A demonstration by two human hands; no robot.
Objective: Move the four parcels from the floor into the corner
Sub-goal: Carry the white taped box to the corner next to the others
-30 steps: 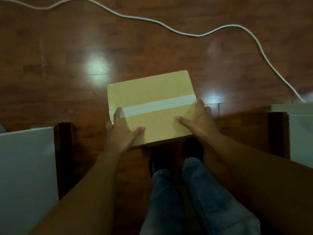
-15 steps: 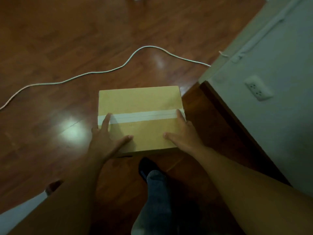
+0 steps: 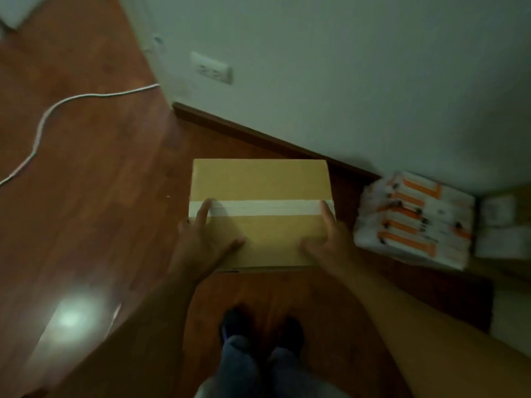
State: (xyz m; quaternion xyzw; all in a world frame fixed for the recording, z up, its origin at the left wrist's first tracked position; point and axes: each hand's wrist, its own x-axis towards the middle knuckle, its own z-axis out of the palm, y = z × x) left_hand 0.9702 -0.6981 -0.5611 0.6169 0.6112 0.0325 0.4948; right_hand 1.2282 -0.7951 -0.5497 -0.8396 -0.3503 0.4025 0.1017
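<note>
A thin white cable (image 3: pixel 43 122) trails over the dark red-brown wooden floor (image 3: pixel 94 202) at the far left, clear of the work. At centre, the brown rectangular cardboard parcel with 1 white tape strip across its lid (image 3: pixel 260 193) is carried above the floor, near the skirting of the pale wall (image 3: pixel 344 67). The left hand (image 3: pixel 205 239) clasps its left edge, forefinger along the tape and thumb flat on the lid. The right hand (image 3: pixel 327 239) clasps the right edge in the same manner, so both hands grasp it. Further right, a white wrapped parcel with orange markings (image 3: pixel 413 219) already lies by the wall, with at least 1 pale parcel (image 3: pixel 500 225) beyond it, blurred. Judging by this, 2 or more are placed; this one has yet to be set down.
</note>
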